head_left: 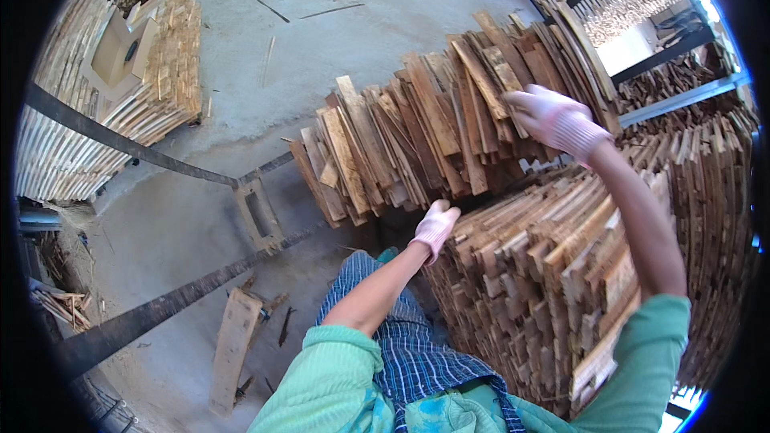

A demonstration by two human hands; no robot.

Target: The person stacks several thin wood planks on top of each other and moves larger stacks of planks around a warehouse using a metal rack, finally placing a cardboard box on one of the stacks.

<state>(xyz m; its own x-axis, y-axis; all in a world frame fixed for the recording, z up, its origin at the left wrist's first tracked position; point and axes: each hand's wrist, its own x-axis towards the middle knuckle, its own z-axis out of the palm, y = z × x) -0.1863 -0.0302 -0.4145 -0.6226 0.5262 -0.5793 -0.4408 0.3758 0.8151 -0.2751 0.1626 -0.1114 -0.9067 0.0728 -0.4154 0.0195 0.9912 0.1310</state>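
Rough brown wooden slats lean side by side in a long row in front of me. My right hand, in a pale pink glove, is over the right part of this row. Its fingers stretch left against the slats, and I see nothing gripped in them. My left hand, gloved alike, is at the row's lower edge, beside the corner of a tall stack of slats. Its fingers look curled, but what they hold, if anything, is hidden.
Dark metal rails run in from the left, joined by a crosspiece. A board lies on the floor below them. At the far left, a cardboard box sits on another wood stack. Loose sticks lie on the concrete.
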